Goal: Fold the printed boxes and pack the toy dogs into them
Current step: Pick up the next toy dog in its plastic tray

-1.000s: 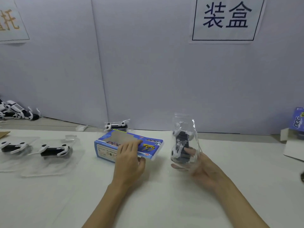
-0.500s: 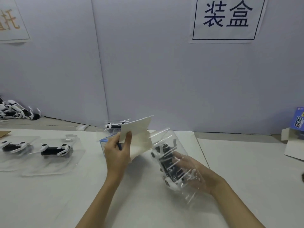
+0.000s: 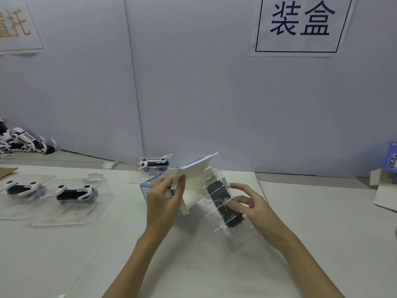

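A blue printed box (image 3: 148, 189) lies on the white table (image 3: 64, 254) at centre. My left hand (image 3: 164, 201) grips the box and holds its white end flap (image 3: 194, 175) lifted open. My right hand (image 3: 253, 209) holds a clear plastic blister tray (image 3: 234, 224) with a black and white toy dog (image 3: 223, 203) inside it. The tray's front end sits at the box opening, partly behind the flap, so how far in it reaches is hidden.
Two more toy dogs in clear trays (image 3: 74, 193) (image 3: 20, 188) lie at the left, another dog in a tray (image 3: 153, 163) behind the box. Loose toy dogs (image 3: 23, 143) pile at far left. A blue box (image 3: 392, 160) and open white carton (image 3: 384, 190) sit at the right edge.
My left hand lifted the box flap open. My right hand tipped the tray with the dog down and moved it left and forward, up to the box opening.
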The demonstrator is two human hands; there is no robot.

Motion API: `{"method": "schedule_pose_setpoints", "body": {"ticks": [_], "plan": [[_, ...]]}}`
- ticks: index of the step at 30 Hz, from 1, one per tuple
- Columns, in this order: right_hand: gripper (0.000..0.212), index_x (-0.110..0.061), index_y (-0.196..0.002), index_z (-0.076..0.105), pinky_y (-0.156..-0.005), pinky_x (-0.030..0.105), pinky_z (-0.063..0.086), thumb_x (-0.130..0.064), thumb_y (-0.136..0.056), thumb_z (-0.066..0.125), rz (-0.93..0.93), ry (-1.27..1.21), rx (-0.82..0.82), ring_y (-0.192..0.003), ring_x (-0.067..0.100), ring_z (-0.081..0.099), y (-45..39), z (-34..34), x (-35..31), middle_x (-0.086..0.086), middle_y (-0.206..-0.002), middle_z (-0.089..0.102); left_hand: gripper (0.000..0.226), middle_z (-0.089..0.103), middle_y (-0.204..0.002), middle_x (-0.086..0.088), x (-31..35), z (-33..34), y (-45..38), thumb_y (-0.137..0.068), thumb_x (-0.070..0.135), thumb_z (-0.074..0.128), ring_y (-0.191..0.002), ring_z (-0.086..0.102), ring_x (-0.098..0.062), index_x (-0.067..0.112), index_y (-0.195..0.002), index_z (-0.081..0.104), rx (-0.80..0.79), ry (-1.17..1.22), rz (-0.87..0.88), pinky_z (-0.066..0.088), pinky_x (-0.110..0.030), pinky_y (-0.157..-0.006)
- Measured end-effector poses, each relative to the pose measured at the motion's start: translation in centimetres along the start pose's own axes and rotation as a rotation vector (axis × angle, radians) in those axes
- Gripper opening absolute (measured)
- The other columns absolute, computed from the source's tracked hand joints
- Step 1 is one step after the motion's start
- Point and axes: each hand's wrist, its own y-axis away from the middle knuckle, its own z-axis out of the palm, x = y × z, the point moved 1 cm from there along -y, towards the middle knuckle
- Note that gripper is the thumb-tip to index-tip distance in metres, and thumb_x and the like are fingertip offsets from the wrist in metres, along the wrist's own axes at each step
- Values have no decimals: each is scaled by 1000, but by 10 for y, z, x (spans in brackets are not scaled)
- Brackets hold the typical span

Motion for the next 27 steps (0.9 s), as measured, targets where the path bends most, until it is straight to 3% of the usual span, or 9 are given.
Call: {"method": "schedule_pose_setpoints", "body": {"ticks": [3,7,11,14,16,18,21,27], "plan": [[51,-50,-123,65,-78,23,51,-53,-75,82,-27,26,39,-101,20,74,-2,-6,1,1,-110,75,21,65,-87,20,3,-2,1,-107,31,56,-87,55,-22,35,-88,65,-38,-60,89,40,-26,-77],[51,-54,-128,63,-75,20,55,-48,-81,83,-62,116,88,-95,15,74,-3,-12,2,-3,-113,72,28,54,-83,28,10,-2,3,-107,22,46,-80,49,-12,46,-92,47,-41,-152,242,36,-25,-75],[53,-59,-130,58,-81,20,54,-49,-84,82,-99,221,138,-90,8,69,-4,-17,5,-12,-111,70,21,52,-85,23,6,-1,5,-105,13,46,-82,50,-16,30,-97,57,-53,-196,285,37,-25,-77],[58,-62,-132,56,-75,17,53,-44,-84,83,-130,285,175,-88,4,66,-4,-17,8,-16,-109,69,22,56,-87,13,2,1,6,-104,12,46,-83,52,-26,10,-101,68,-52,-216,273,39,-31,-76],[63,-63,-134,53,-70,12,51,-42,-84,83,-147,372,208,-89,-1,64,-4,-15,10,-19,-108,68,22,54,-86,13,3,3,8,-104,12,47,-83,51,-25,10,-101,69,-57,-229,287,38,-31,-76],[65,-65,-137,49,-74,16,50,-46,-84,81,-146,450,239,-90,-3,63,-4,-11,12,-24,-109,65,21,52,-84,10,4,6,11,-103,12,50,-82,49,-23,11,-99,70,-68,-271,310,38,-31,-76],[68,-64,-142,43,-85,29,55,-50,-85,77,-140,551,282,-93,-5,62,-2,-6,12,-27,-110,62,27,54,-91,10,5,12,17,-103,12,53,-88,47,-16,8,-118,74,-69,-315,341,41,-30,-79],[72,-53,-152,37,-84,30,54,-54,-89,71,-152,745,264,-97,1,62,1,-1,8,-20,-114,59,34,51,-97,13,4,15,20,-100,7,56,-89,40,-7,12,-130,70,-57,-358,391,37,-23,-82]]}}
